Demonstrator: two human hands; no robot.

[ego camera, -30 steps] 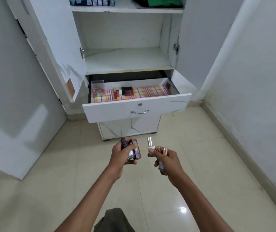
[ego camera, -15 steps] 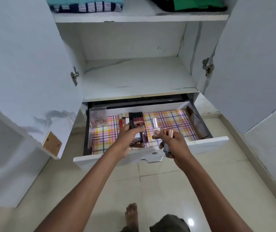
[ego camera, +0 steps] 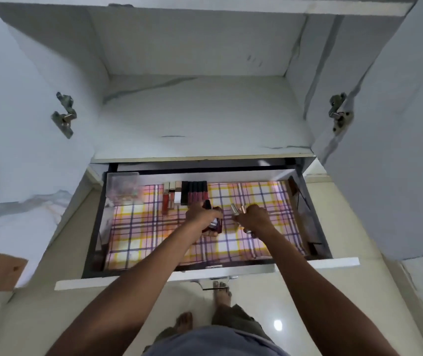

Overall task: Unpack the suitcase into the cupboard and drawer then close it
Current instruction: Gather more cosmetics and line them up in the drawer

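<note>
Drawer [ego camera: 315, 263]: stood pulled open under the cupboard shelf [ego camera: 200, 119], checked liner inside.
Left hand [ego camera: 201, 214]: gripped dark red bottles [ego camera: 214, 222] over the liner.
Right hand [ego camera: 255, 217]: clutched slim tubes [ego camera: 236, 209].
Change: both hands had moved further into the drawer.

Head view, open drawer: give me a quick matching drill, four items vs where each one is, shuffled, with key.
Items
1. clear plastic box
2. row of dark lip gloss tubes
3. dark red bottles
4. slim silver and rose tubes

Places
A. gripped in the right hand
B. back left corner of the drawer
C. gripped in the left hand
D. lying at the back middle, on the checked liner

Pairs: 1-B, 2-D, 3-C, 4-A
</note>
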